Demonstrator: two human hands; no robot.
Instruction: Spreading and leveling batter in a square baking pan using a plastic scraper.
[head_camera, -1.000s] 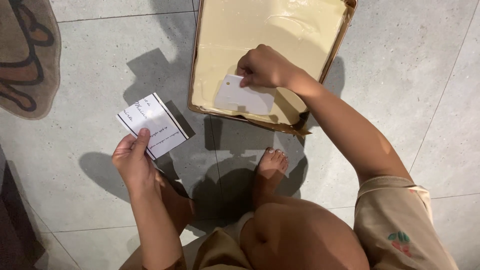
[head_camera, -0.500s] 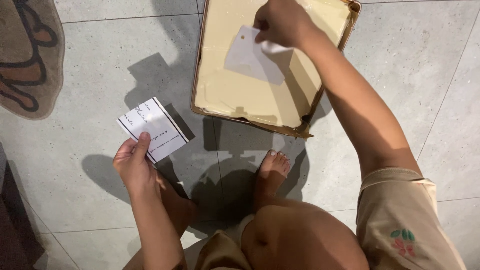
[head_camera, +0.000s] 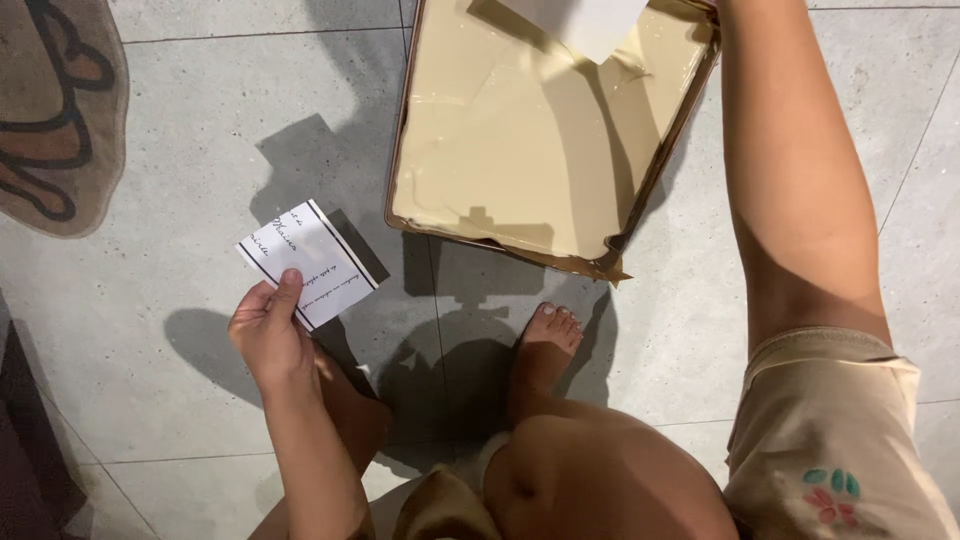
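We look straight down on a person crouched over a grey tiled floor (head_camera: 180, 130). Our left hand (head_camera: 268, 335) grasps a small white card (head_camera: 308, 262) with black edge stripes and handwritten-style lettering, thumb pressed on its lower corner and fingers behind it; the card is held above the floor, tilted, to the left of the tray. Our right arm (head_camera: 800, 190) extends upward along the right side of the view, and its hand passes beyond the top edge, so we cannot tell whether it is clenched or released. A shallow brown tray (head_camera: 655, 190) lined with cream-coloured film lies on the floor ahead, its near corner just beyond a bare foot (head_camera: 548, 345). A white sheet (head_camera: 590, 22) shows at the tray's far end, cut off by the upper border. A patterned rug (head_camera: 55, 110) lies at the upper left, well apart from the tray. Beige shorts (head_camera: 835, 440) with a small coloured motif cover the right thigh.
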